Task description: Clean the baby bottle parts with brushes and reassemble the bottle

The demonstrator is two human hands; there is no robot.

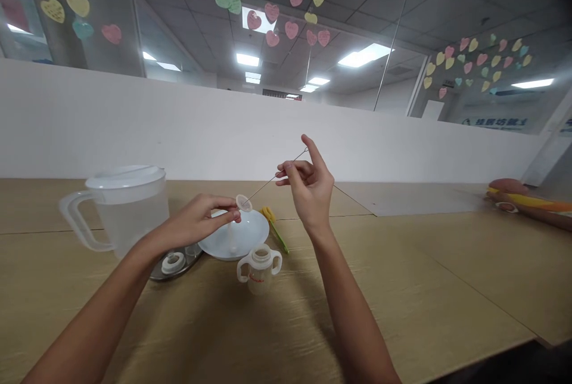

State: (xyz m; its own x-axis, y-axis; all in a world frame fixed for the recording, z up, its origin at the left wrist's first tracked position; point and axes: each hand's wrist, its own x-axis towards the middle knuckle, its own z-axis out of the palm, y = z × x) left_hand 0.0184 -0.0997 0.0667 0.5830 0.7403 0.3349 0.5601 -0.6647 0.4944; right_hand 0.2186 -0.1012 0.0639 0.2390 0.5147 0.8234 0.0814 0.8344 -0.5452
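My left hand (196, 217) pinches a small translucent bottle nipple (243, 203) by its round rim, above a white bowl (257, 232). In my right hand (310, 190), thumb and fingers grip a thin wire brush (261, 185); its looped end is by my raised index finger. The brush's far end meets the nipple's opening; how deep it goes I cannot tell. Below the hands, a clear baby bottle (260, 273) with two white handles stands upright without a lid. A white bottle collar (173, 262) lies on a metal tray (163, 275), partly behind my left forearm.
A large lidded pitcher (134, 208) of clear liquid stands at the left. A yellow-headed brush with a green handle (280, 238) lies right of the bowl. Another person's arm (531, 208) rests at the far right edge. A white wall panel (201, 127) borders the table's back.
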